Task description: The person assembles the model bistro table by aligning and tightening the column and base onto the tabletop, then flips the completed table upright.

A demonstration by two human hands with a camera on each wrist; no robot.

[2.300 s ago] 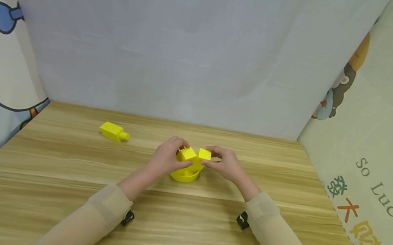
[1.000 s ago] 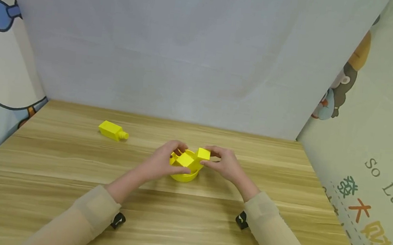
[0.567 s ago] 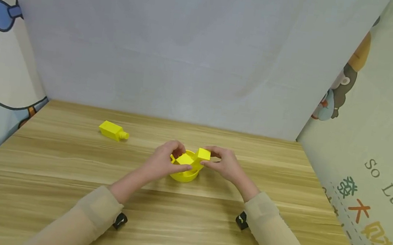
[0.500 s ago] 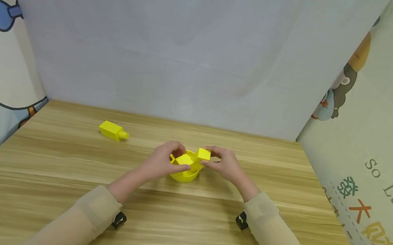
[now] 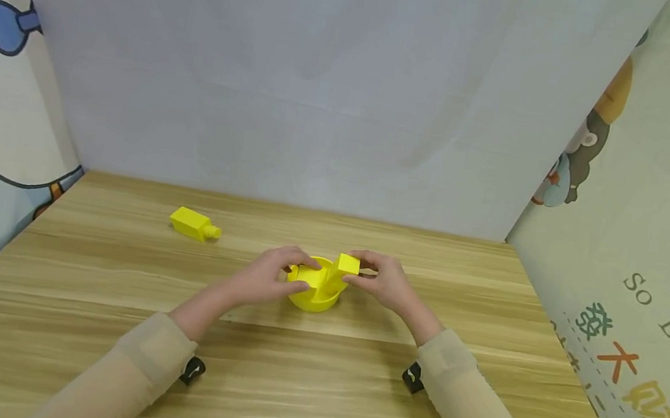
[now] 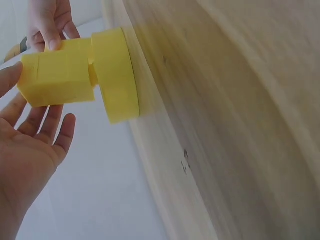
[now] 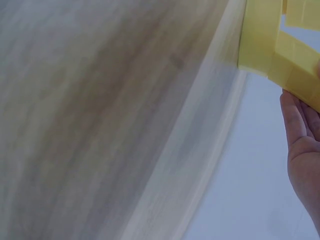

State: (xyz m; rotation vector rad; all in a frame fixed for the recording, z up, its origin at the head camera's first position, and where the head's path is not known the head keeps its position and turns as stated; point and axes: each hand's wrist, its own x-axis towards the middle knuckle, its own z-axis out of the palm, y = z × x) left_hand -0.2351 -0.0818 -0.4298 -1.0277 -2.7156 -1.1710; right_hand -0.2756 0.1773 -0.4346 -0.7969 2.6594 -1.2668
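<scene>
My left hand (image 5: 262, 275) has its thumb and fingers around the end of a yellow box-shaped piece (image 6: 57, 77), whose narrow neck points down at a round yellow dish (image 5: 311, 305). The dish rests on the wooden table, its wall (image 6: 117, 75) facing the piece in the left wrist view. My right hand (image 5: 385, 281) pinches a second yellow block (image 5: 348, 264) between thumb and fingers. That block slants down to the dish's right side, and its long face (image 7: 295, 65) shows in the right wrist view. Part of the dish is hidden by the left hand.
A yellow square bottle (image 5: 192, 223) with a round neck lies on its side on the wooden table (image 5: 304, 371), to the left of the dish. A grey cloth (image 5: 310, 96) hangs at the table's back edge, with printed panels at both sides.
My left hand first loosens around its yellow piece, then moves left; the piece now sits lower over the dish. My right hand stays in place, and the bottle on the left lies where it was.
</scene>
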